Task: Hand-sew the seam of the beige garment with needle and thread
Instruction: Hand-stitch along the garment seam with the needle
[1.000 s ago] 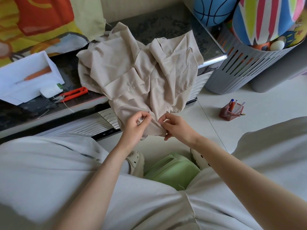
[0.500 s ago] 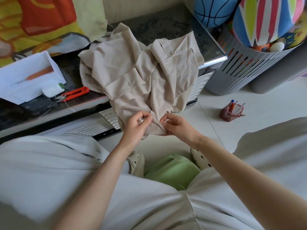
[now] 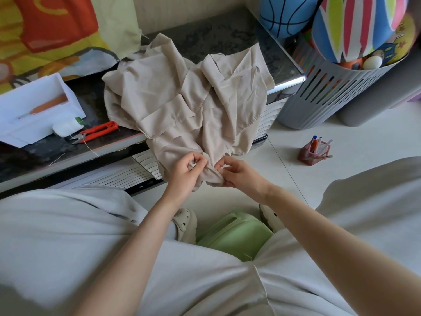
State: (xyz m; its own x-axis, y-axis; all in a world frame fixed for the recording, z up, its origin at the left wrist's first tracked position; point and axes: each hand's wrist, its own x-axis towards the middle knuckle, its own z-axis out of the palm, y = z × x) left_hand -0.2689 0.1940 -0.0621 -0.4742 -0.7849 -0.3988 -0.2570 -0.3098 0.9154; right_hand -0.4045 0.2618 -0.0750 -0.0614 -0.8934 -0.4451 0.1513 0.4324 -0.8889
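Observation:
The beige garment (image 3: 182, 99) lies crumpled on the dark table (image 3: 227, 33) and hangs over its front edge. My left hand (image 3: 185, 173) pinches the hanging lower edge of the garment with curled fingers. Close to its right, my right hand (image 3: 239, 173) grips the same bunched edge between thumb and fingers. The needle is too small to make out. A white thread spool (image 3: 66, 127) sits on the table at the left, with loose thread trailing near the front edge.
Orange thread snips (image 3: 98, 131) lie beside a white box (image 3: 34, 110) on the table's left. A grey slotted basket (image 3: 323, 87) with balls stands at the right. A small red pen holder (image 3: 313, 153) sits on the floor. A green stool (image 3: 234, 233) is under my knees.
My right hand has shifted slightly lower and bunched the garment's edge tighter. My left hand has stayed in place, still pinching the fabric.

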